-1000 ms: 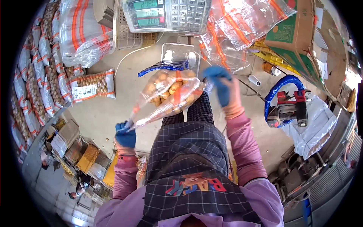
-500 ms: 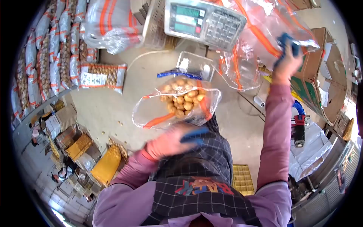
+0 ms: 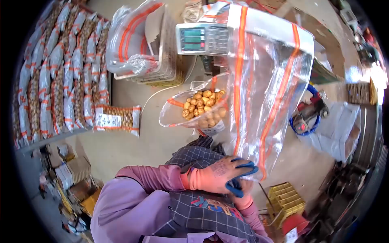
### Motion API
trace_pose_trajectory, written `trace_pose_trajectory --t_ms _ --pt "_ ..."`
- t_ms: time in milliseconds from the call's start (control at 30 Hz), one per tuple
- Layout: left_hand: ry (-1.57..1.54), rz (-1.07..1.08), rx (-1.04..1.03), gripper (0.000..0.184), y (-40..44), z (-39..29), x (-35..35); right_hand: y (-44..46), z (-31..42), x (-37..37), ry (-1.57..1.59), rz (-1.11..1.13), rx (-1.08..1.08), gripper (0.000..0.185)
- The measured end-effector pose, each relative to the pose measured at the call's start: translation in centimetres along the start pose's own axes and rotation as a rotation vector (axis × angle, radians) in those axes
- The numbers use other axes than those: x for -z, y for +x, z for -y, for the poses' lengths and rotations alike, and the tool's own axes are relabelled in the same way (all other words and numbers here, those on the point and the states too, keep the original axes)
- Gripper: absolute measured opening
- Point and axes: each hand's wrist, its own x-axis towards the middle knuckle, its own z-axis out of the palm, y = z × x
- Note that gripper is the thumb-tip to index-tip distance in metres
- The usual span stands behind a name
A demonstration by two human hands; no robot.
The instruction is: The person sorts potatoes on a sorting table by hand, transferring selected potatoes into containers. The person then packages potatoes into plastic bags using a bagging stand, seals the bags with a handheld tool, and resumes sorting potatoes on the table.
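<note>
A long clear plastic bag (image 3: 259, 93) with orange stripes stretches from beside the scale down to my hands. My left hand (image 3: 221, 175), in an orange glove with blue fingers, is closed at the bag's lower end near my apron. Just below and behind it is my right hand (image 3: 243, 190); its fingers are mostly hidden by the left one. To the left of the long bag, an open clear bag (image 3: 172, 115) with orange bands holds many small potatoes (image 3: 200, 104).
A digital scale (image 3: 198, 38) stands at the back, partly covered by plastic. Left of it, a crate (image 3: 168, 56) holds folded bags. Filled potato bags (image 3: 60, 77) are stacked at far left, with one labelled bag (image 3: 117, 120) at the edge. A yellow crate (image 3: 285, 202) sits lower right.
My right hand has come down from the upper right to my left hand. The long plastic bag now spans from the scale to my apron. The view has shifted.
</note>
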Motion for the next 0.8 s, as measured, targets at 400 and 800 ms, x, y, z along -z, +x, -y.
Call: trace_pose_trajectory --t_ms 400,800 --pt "-0.528 -0.035 0.401 0.033 -2.4 -0.1 -14.8 -20.9 2.8 -2.6 -0.113 -0.692 -0.287 0.054" --pt "0.148 0.624 -0.035 0.036 4.8 -2.2 -25.0 -32.6 -8.1 1.0 0.077 -0.259 -1.019 0.062"
